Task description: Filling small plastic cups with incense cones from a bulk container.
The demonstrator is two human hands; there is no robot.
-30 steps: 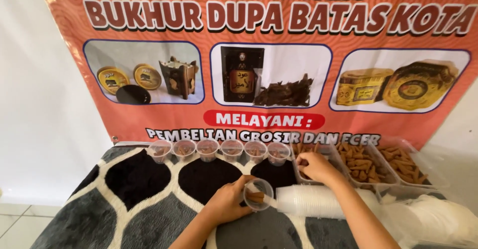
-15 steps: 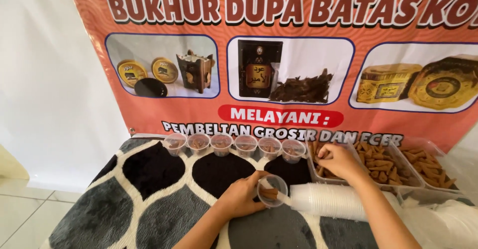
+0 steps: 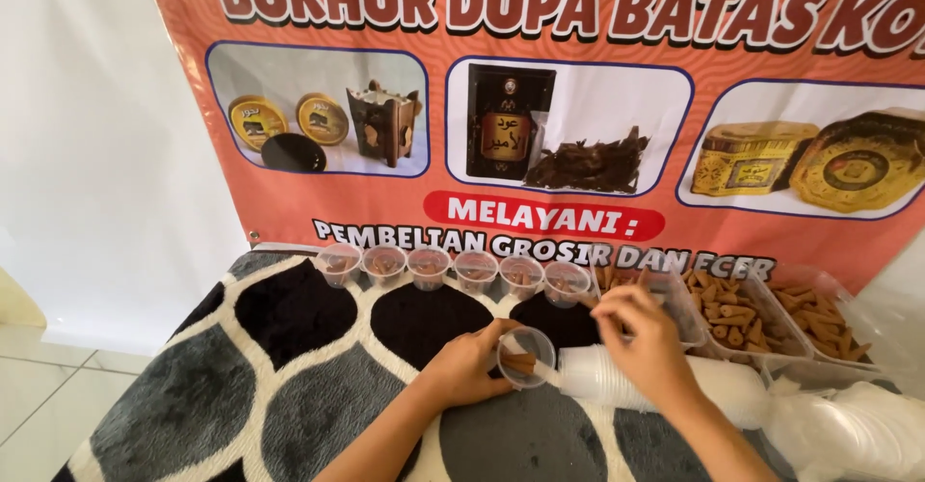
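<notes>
Left hand (image 3: 465, 366) grips a small cup (image 3: 525, 355) with brown sticks inside; right hand (image 3: 644, 333) pinches sticks just above the near tray (image 3: 674, 299). Tilted like that, the cup could spill onto the rug (image 3: 289, 386), or the pinch could drop short.

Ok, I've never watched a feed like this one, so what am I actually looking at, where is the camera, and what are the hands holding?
There is no machine here: these are a person's two bare hands, filmed by a camera worn on the head, looking down. The left hand holds a small clear plastic cup with brown pieces inside. The right hand is beside the cup, near the clear trays of brown pieces. A sleeve of stacked clear cups lies under it on the grey, black and white patterned rug. A row of six small filled cups stands at the foot of an orange printed banner.
</notes>
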